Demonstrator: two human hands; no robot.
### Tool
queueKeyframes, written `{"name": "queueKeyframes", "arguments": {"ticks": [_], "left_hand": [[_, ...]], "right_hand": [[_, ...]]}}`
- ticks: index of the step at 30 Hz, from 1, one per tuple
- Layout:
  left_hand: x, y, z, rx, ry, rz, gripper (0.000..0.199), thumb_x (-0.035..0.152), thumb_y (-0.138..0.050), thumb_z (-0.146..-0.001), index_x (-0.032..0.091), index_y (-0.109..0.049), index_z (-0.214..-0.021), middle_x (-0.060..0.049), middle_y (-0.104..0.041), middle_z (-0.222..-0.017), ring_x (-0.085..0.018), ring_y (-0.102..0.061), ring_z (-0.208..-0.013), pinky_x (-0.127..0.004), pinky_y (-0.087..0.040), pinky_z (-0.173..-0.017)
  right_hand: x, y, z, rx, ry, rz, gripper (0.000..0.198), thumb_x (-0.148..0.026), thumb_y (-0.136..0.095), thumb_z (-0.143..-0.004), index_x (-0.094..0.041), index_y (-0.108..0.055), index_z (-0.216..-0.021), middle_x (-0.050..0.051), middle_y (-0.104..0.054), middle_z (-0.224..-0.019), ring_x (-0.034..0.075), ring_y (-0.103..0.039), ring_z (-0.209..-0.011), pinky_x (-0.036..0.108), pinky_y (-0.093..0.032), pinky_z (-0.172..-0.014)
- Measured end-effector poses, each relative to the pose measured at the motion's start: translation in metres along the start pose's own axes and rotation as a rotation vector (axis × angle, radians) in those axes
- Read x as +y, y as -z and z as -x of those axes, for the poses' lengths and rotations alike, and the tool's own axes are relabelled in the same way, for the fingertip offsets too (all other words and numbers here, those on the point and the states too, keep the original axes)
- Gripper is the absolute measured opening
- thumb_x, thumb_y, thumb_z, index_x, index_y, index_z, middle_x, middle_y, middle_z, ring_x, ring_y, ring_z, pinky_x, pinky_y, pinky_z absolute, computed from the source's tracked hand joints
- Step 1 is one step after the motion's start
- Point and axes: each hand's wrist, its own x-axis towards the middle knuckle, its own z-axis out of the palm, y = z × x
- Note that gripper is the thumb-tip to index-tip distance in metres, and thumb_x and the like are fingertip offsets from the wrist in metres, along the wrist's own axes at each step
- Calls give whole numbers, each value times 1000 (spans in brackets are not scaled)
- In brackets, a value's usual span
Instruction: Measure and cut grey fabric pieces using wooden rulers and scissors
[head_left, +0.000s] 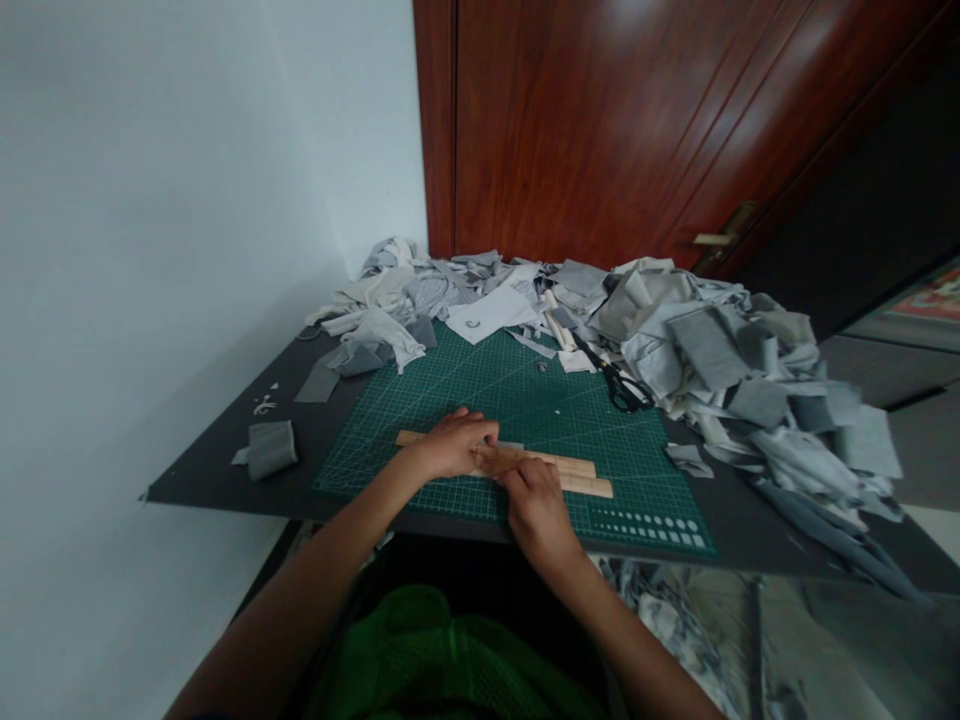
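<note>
Grey fabric lay folded in a small piece (271, 448) near the left edge of the dark table (202, 470), with more grey and white offcuts (375, 330) heaped behind it. Further right, the left hand (452, 445) pressed flat, fingers spread, on a wooden ruler (577, 476) that rested across the green cutting mat (525, 400). A sliver of grey cloth (511, 445) showed just beside those fingers. The right hand (534, 503) sat curled against the ruler's near edge; whether it gripped anything could not be told. Black-handled scissors (619, 388) lay at the mat's far right, touching a large scrap pile (750, 390).
</note>
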Motion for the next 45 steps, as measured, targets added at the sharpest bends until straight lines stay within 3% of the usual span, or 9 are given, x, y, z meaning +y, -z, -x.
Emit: {"name": "queueKeyframes", "arguments": {"ticks": [4,13,17,21,26,34,39,42,45], "left_hand": [[0,1,0,1,2,-3,19,23,-74,-82,25,-59,-94,1,-60,-96,-20,-53,-94,-32,-38,-93],[0,1,0,2,-10,-22,18,17,-71,-80,24,-59,-92,1,-59,-94,-21,-54,-94,-31,-37,-89],[0,0,0,3,-13,-25,17,14,-67,-81,24,-59,-91,1,-60,-94,-21,-54,-94,-32,-36,-91],[1,2,1,-4,-3,-19,20,15,-70,-80,25,-59,-92,0,-59,-96,-22,-52,-97,-31,-37,-87],[3,2,2,3,1,-7,19,19,-72,-82,25,-57,-93,1,-59,-96,-22,-51,-99,-31,-37,-88],[1,-1,2,5,15,-7,21,16,-72,-82,26,-59,-96,0,-60,-101,-24,-51,-103,-31,-38,-88],[1,-2,2,11,22,-23,21,16,-71,-82,26,-60,-97,0,-60,-101,-23,-52,-102,-33,-38,-89],[1,-2,2,6,17,-16,19,18,-70,-83,26,-59,-96,0,-59,-99,-23,-52,-100,-32,-38,-88],[1,-1,2,9,12,2,18,17,-70,-83,26,-58,-94,0,-59,-99,-23,-51,-101,-31,-37,-86]], "right_hand": [[-7,0,-3,-15,39,-1,48,4,-49,-87,-15,-68,-126,11,-67,-101,28,-55,-96,39,-40,-86],[-20,-5,-9,56,89,89,24,-7,-56,-95,-17,-72,-111,12,-71,-111,28,-58,-99,39,-43,-86],[-24,-8,-5,50,85,80,26,-6,-56,-94,-19,-72,-110,13,-72,-113,28,-61,-104,41,-47,-90],[-19,-6,7,-6,-11,-46,40,0,-49,-92,-19,-66,-122,12,-72,-108,25,-66,-97,36,-52,-87],[2,8,17,-5,-144,-279,25,-8,-49,-97,-22,-68,-105,9,-72,-100,24,-69,-94,35,-55,-86],[17,20,10,49,-160,-285,14,-18,-53,-100,-20,-67,-97,9,-74,-94,26,-70,-89,38,-55,-85],[14,23,14,121,-147,-380,22,-16,-46,-102,-22,-66,-109,10,-74,-105,24,-70,-99,37,-55,-89],[14,25,15,125,-152,-454,19,-17,-48,-101,-22,-66,-102,7,-73,-95,22,-71,-87,34,-56,-82],[12,24,14,95,-139,-519,12,-16,-57,-96,-22,-67,-94,7,-73,-94,23,-70,-90,35,-56,-83]]}}
